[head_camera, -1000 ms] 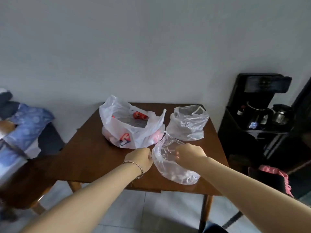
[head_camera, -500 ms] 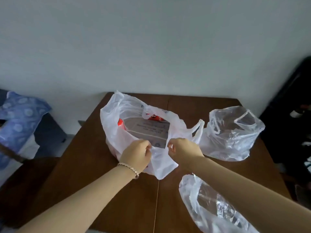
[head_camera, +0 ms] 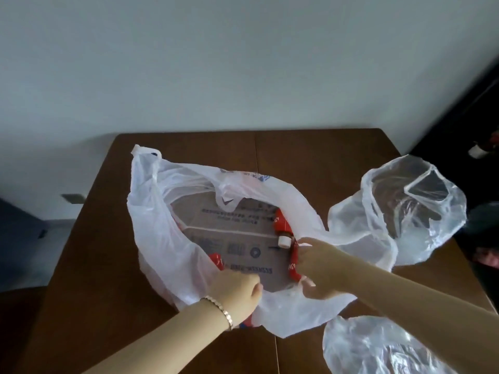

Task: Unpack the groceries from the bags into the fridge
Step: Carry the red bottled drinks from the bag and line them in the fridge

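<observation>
A white plastic grocery bag (head_camera: 162,233) lies wide open on the brown wooden table (head_camera: 102,265). Inside it sits a grey printed package (head_camera: 237,238), a red bottle with a white cap (head_camera: 282,228) and another red item (head_camera: 216,261) at the near left. My left hand (head_camera: 237,292) grips the bag's near rim. My right hand (head_camera: 317,267) grips the bag's right rim beside a red-wrapped item (head_camera: 293,261); whether it also holds that item I cannot tell.
Two clear plastic bags lie on the table: one (head_camera: 399,209) at the right, another (head_camera: 372,349) at the near right corner. Black furniture (head_camera: 480,136) stands past the table's right edge. A pale wall rises behind the table.
The view has closed in on the white bag. Both hands have pulled its near rim apart, widening the mouth so the grey package and red bottle show.
</observation>
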Action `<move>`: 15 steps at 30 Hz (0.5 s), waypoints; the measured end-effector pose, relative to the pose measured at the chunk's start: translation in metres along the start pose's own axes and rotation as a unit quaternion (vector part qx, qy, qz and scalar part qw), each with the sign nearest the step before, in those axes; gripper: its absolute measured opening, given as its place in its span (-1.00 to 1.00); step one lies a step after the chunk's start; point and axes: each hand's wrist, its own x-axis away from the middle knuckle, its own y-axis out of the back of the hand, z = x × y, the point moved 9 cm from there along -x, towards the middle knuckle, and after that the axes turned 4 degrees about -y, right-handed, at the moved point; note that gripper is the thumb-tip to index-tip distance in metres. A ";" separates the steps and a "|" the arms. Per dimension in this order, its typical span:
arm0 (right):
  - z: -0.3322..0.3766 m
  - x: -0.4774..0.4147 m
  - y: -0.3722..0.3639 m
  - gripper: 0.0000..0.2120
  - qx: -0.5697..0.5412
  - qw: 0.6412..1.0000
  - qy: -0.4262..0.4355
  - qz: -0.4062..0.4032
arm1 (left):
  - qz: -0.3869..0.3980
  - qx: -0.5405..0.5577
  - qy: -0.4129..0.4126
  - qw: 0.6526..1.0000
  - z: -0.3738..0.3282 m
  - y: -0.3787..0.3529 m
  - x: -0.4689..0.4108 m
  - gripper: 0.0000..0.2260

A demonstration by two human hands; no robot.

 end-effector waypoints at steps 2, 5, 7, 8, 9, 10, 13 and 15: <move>-0.028 0.013 -0.006 -0.66 -0.048 0.998 -0.048 -0.011 | 0.023 0.004 -0.003 1.000 -0.005 -0.008 -0.002 -0.70; -0.068 0.028 -0.028 -0.59 -0.109 0.980 -0.165 -0.013 | 0.062 -0.007 0.001 0.998 -0.016 -0.013 -0.005 -0.70; -0.076 0.025 -0.043 -0.63 -0.123 0.970 -0.210 -0.005 | 0.072 -0.004 0.004 0.997 -0.020 -0.017 -0.006 -0.70; -0.074 0.021 -0.044 -0.68 -0.121 0.968 -0.221 -0.010 | 0.079 0.000 0.010 0.997 -0.021 -0.019 -0.006 -0.70; -0.069 0.017 -0.042 -0.71 -0.121 0.967 -0.222 -0.027 | 0.086 0.002 0.014 0.996 -0.022 -0.021 -0.007 -0.69; -0.061 0.011 -0.039 -0.67 -0.110 0.971 -0.206 -0.052 | 0.089 0.002 0.017 0.996 -0.022 -0.022 -0.007 -0.69; -0.041 -0.006 -0.037 -0.44 -0.028 0.988 -0.138 -0.059 | 0.085 -0.002 0.024 0.996 -0.024 -0.018 -0.006 -0.69; -0.033 -0.018 -0.033 -0.41 0.038 0.993 -0.081 -0.076 | 0.086 0.009 0.033 0.996 -0.023 -0.019 -0.004 -0.70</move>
